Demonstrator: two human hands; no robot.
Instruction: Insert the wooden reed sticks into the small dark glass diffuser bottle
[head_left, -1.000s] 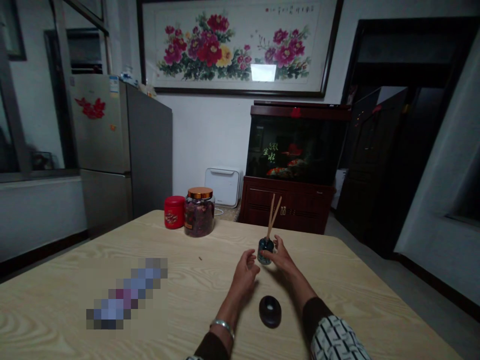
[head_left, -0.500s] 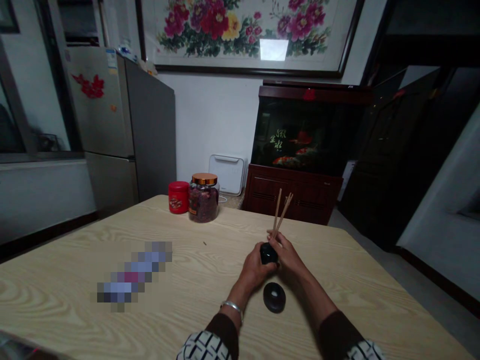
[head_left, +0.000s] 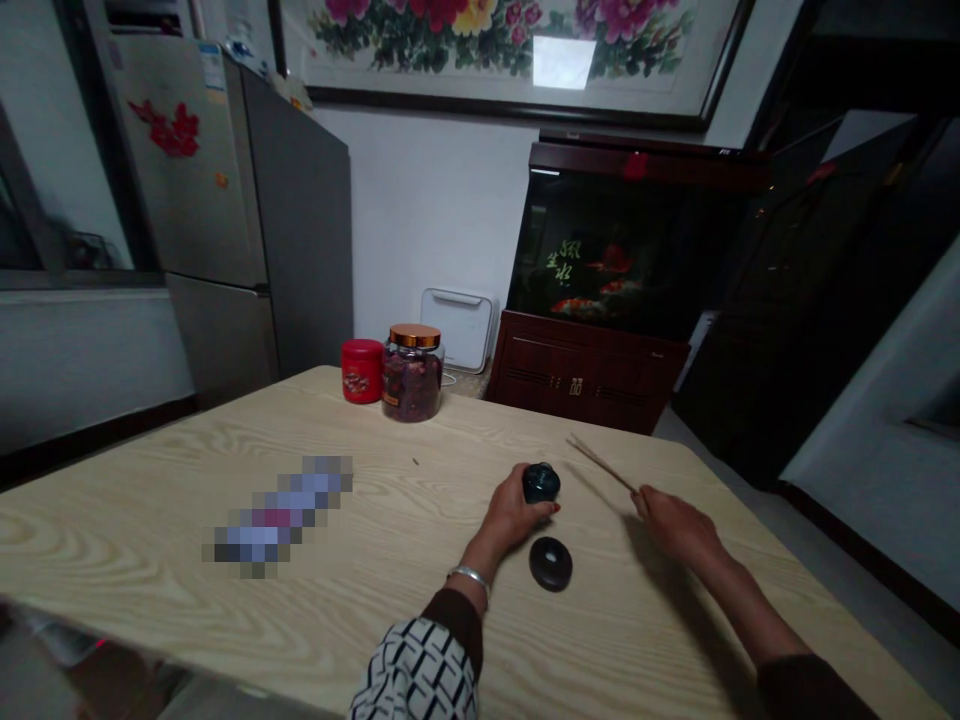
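Observation:
My left hand is wrapped round a small, glossy dark jar on the wooden table, its top facing up. Out to the right, my right hand grips a few thin wooden sticks by one end. The sticks point up and to the left, clear of the jar, and I cannot count them. Just in front of the jar, a round dark disc with a pale spot at its centre lies flat on the table.
At the table's far edge stand a red canister and a clear jar with a copper lid. A pixelated object lies on the left. A tiny brown bit is nearby. Behind are a fridge and an aquarium.
My right hand has moved right, away from the jar, taking the sticks with it; they now lean left instead of standing up. My left hand stays on the jar. The view has tilted down slightly.

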